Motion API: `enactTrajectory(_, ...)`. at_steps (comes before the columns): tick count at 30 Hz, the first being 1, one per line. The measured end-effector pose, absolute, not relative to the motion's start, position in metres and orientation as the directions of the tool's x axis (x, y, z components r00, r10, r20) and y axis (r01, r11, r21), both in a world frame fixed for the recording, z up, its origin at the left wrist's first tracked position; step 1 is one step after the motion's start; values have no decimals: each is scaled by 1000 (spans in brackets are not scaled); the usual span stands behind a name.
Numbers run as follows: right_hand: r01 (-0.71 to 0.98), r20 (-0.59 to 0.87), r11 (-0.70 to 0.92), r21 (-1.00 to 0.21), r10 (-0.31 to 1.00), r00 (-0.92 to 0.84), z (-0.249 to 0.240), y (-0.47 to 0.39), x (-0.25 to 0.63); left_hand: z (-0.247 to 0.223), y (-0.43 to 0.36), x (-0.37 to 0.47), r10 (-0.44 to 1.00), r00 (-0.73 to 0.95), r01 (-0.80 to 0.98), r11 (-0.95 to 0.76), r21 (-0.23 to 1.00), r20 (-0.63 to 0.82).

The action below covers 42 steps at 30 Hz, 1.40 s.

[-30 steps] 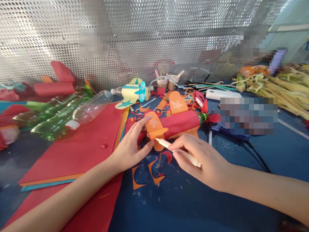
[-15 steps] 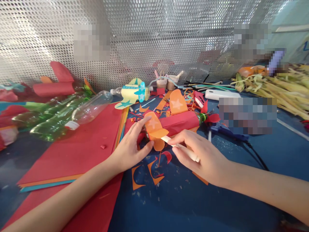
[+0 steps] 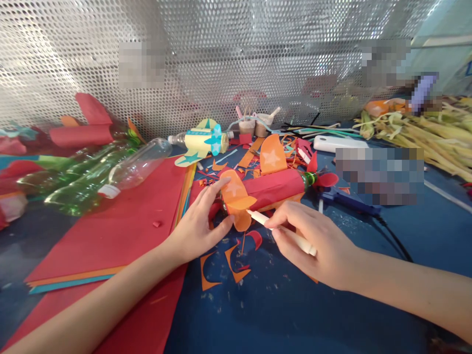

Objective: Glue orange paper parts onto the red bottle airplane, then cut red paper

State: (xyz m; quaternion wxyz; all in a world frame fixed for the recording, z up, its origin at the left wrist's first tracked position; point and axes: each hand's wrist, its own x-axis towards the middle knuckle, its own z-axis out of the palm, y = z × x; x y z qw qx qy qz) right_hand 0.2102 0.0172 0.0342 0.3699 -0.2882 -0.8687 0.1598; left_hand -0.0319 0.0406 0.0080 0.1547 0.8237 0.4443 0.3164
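Note:
A green bottle wrapped in red paper [image 3: 275, 187], with orange paper wings [image 3: 272, 155] and fins shaped like an airplane, lies on the table. My left hand [image 3: 201, 221] grips its left end, thumb and index finger around the orange tail fins [image 3: 234, 189]. Pale star shapes mark the wing and the upright fin. In my right hand [image 3: 313, 241] is a white marker [image 3: 291, 236], held like a pen. Its tip points left and is at the edge of the orange tail piece; whether it touches is hard to tell. Paper offcuts [image 3: 236, 265] lie just below.
A stack of red paper [image 3: 121, 241] lies at left, with a clear bottle [image 3: 140, 167] and green bottles [image 3: 84, 182] behind. Further back stand a yellow bottle airplane [image 3: 201, 140] and small cups [image 3: 254, 125]. A blue glue gun [image 3: 346, 200] with a cord sits at right, near corn husks [image 3: 438, 132].
My right hand and the marker have drawn slightly right and down, uncovering more of the marker's tip. My left hand stays on the bottle airplane's tail.

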Motion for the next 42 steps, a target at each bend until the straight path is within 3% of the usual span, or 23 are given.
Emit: enactTrajectory(42,307,582,808,-503,579,-571,30,20,198,7,41,-30,832,400,628,-554,547,384)
